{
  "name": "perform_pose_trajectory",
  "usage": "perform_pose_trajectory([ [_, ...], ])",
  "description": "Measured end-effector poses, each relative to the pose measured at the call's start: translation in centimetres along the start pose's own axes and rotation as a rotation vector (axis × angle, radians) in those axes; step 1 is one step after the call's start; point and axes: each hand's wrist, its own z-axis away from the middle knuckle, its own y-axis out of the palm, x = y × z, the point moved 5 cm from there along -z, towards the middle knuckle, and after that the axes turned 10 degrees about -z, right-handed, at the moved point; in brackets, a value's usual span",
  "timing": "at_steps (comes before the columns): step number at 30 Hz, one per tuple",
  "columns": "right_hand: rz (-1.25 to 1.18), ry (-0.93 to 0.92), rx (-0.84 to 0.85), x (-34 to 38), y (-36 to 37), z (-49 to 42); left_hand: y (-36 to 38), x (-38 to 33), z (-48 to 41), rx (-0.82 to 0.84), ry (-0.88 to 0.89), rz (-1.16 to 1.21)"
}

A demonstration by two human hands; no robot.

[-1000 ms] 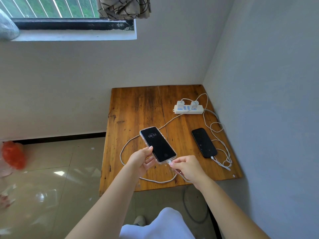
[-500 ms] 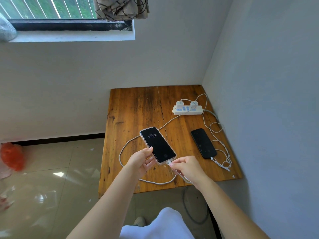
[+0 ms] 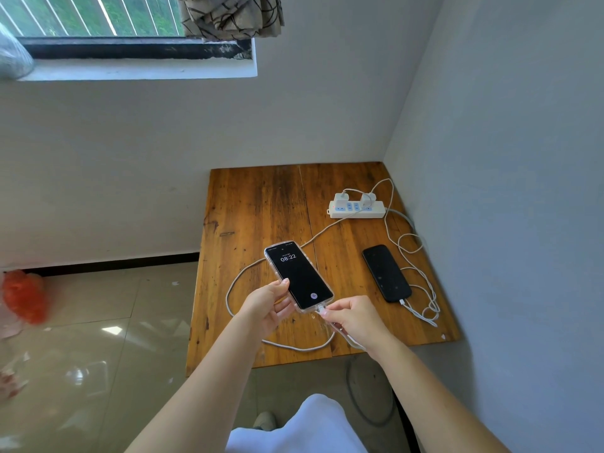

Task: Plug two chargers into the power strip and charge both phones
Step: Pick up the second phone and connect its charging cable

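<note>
My left hand [image 3: 268,305] holds a phone in a clear case [image 3: 299,276] just above the wooden table [image 3: 255,204]; its screen is lit and reads 08:22. My right hand [image 3: 354,320] pinches the white cable plug [image 3: 322,310] at the phone's bottom edge. That cable [image 3: 235,279] loops over the table to the white power strip [image 3: 358,209] at the back right, where two white chargers [image 3: 341,196] are plugged in. A second, dark phone [image 3: 385,273] lies flat on the right with its own white cable [image 3: 421,308] in its bottom end.
The table stands in a corner, walls at its back and right. A grey cord [image 3: 369,407] hangs below the front edge to the floor. An orange bag [image 3: 23,295] lies on the tiled floor at left. A window [image 3: 98,18] is above.
A fingerprint icon has appeared near the bottom of the held phone's screen. Both hands and the phone are almost where they were; only the view shifted a little.
</note>
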Motion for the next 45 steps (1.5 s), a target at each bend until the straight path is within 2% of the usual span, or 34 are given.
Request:
perform_pose_trajectory([
  [31,0.022,0.022,-0.007,-0.8,-0.5,-0.8,1.0,-0.3,0.4,0.008,-0.022,-0.047],
  [39,-0.008,0.005,0.049,-0.9,-1.1,-1.9,1.5,-0.8,-1.1,-0.011,-0.030,-0.029],
  [42,0.022,0.008,0.071,-1.0,-1.3,-2.7,1.6,-1.6,-1.8,-0.029,-0.027,-0.025],
  [45,0.152,-0.026,0.080,-0.8,-1.3,-3.7,1.6,-2.4,-2.8,-0.061,-0.019,-0.017],
])
